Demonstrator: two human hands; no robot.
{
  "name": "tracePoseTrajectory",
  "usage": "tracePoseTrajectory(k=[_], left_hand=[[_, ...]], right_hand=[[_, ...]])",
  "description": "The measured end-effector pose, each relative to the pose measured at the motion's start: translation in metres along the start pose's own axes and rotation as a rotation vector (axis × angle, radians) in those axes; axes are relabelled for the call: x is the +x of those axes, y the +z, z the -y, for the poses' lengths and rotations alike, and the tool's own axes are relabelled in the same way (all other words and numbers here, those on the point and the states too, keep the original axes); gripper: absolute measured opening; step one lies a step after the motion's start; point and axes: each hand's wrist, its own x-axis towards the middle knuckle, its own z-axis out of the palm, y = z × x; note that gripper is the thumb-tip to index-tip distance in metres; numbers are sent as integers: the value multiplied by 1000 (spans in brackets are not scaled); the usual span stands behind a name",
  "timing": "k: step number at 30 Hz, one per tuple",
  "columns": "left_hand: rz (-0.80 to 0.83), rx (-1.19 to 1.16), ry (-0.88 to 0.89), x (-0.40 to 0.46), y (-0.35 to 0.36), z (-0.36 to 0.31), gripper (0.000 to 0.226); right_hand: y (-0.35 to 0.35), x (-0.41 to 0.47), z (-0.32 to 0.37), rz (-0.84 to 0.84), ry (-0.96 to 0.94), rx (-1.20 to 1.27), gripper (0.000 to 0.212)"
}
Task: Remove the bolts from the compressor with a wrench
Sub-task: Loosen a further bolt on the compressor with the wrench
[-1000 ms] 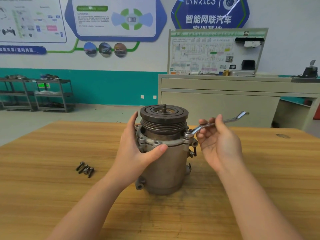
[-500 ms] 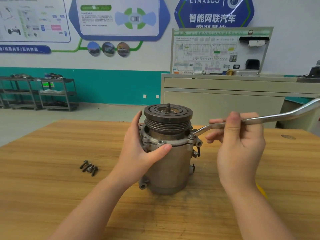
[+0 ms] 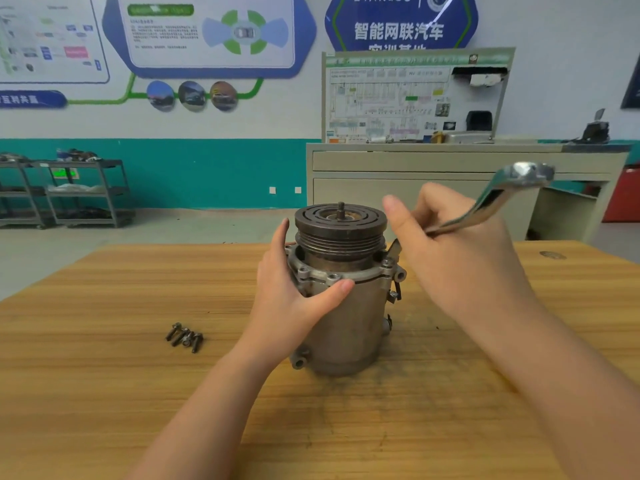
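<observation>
The room was a workshop with a white wall over a teal band, hung with posters (image 3: 207, 32). A metal shelf cart (image 3: 83, 192) stood at the far left, and a grey cabinet (image 3: 450, 161) with a wiring board (image 3: 412, 95) on it stood behind the wooden bench (image 3: 104, 393).

Toward the bench's left side lay a small cluster of loose bolts (image 3: 184, 337), well apart from everything else. Near the middle of the bench, closer to its far edge, the compressor (image 3: 341, 289) stood upright: a dull grey cylinder with a dark grooved pulley on top and a flanged collar still carrying bolts. The left hand (image 3: 291, 299) wrapped its left side, fingers behind and thumb pressed across the collar's front. The right hand (image 3: 457, 261) curled around the wrench (image 3: 485, 206), whose lower end reached down beside the pulley at the collar's right edge; its upper ring end rose to the right. Dark smudges marked the wood around the base.
</observation>
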Motion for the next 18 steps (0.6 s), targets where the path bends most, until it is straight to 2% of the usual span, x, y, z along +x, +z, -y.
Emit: tracePoseTrajectory(k=[5,9,12,18], left_hand=[[-15,19,1,0,0,1,122],[-11,28,4,1,0,4,121],[-15,35,11,2,0,7,121],[-28,43,27,2,-1,10,119]], right_hand=[[0,3,3,52,64,-120,48],[-6,-5,0,-70,53,-6,45],[-10,-7,1,-165,66,174,42],[-2,-10,0,-125,92,234,39]])
